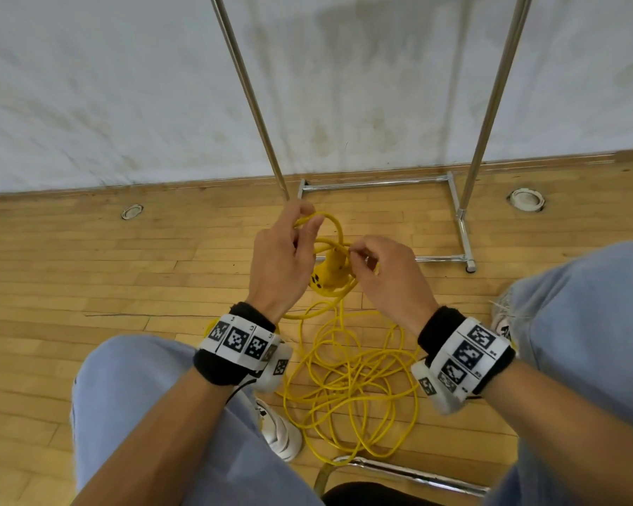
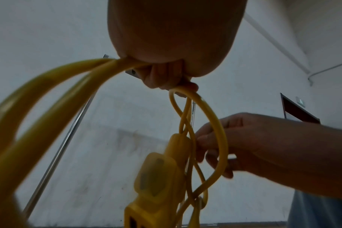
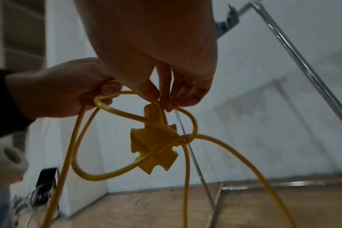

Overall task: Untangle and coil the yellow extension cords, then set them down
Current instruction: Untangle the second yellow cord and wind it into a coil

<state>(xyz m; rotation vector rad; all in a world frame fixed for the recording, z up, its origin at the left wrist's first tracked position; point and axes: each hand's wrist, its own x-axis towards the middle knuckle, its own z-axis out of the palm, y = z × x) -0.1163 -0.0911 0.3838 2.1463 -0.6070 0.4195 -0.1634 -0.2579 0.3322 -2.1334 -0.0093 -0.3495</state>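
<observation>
Left hand [image 1: 284,261] grips cord [image 1: 348,388] loops; right hand [image 1: 388,272] pinches a strand beside the socket block [image 3: 154,141]. Cord looks light, springy, kink-prone; best held near the knot.

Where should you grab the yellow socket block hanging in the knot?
Probably by the narrow neck at the top of the socket block, coming from above. It hangs downward with cord loops crossing its wide body, so only the neck looks free for the right hand.

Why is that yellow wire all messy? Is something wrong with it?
Yes, it's knotted. The thin yellow extension cord loops around its own yellow multi-outlet socket block, held up by the left hand and right hand. More cord lies tangled on the wooden floor.
</observation>
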